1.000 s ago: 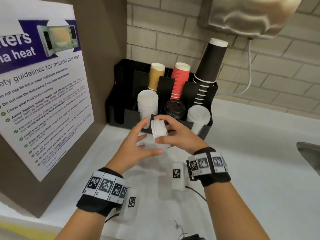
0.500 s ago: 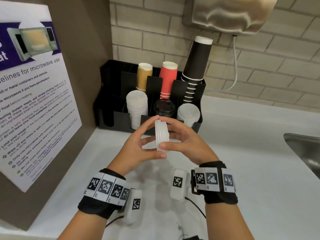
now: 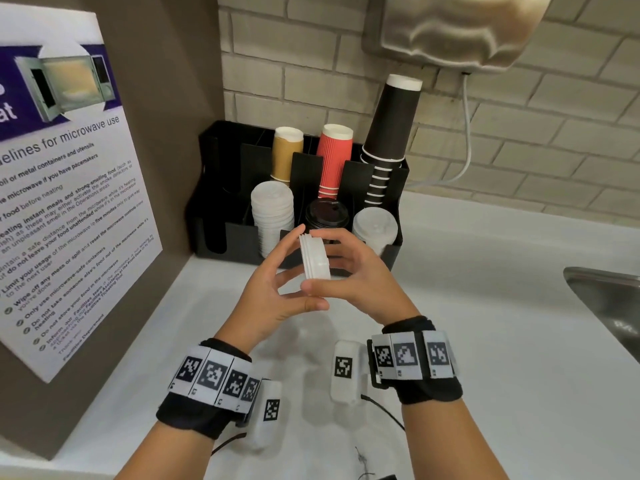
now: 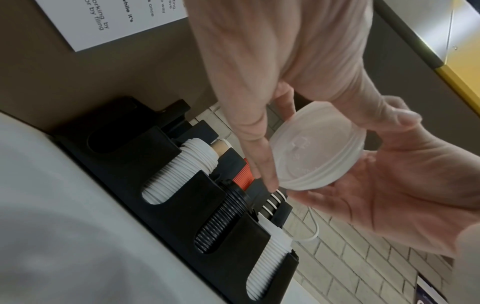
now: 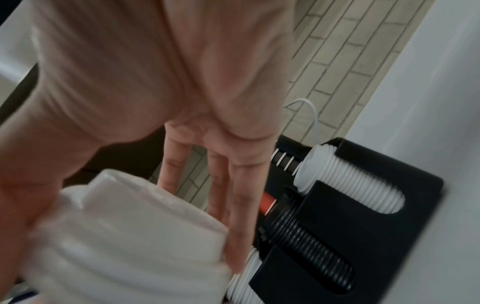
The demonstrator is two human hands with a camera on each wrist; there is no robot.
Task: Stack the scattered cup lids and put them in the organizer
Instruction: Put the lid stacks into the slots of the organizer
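Observation:
A short stack of white cup lids (image 3: 313, 252) stands on edge in the air, just in front of the black organizer (image 3: 221, 202). My left hand (image 3: 300, 271) holds its left side, index finger on the top rim and thumb under it. My right hand (image 3: 325, 268) grips the right side, with fingers over the top and thumb below. The left wrist view shows the flat face of the lid stack (image 4: 317, 152) between both hands. In the right wrist view the lid stack (image 5: 130, 236) is blurred, close to the fingers (image 5: 239, 195).
The organizer's front slots hold white lids (image 3: 272, 216), black lids (image 3: 327, 216) and more white lids (image 3: 374, 226). Tan, red and black cup stacks stand behind. A poster panel (image 3: 69, 202) walls the left. A steel sink (image 3: 602, 306) lies right. A metal dispenser (image 3: 450, 29) hangs above.
The lid stack has turned from tilted toward me to standing on edge between both hands. The hands stay in front of the organizer.

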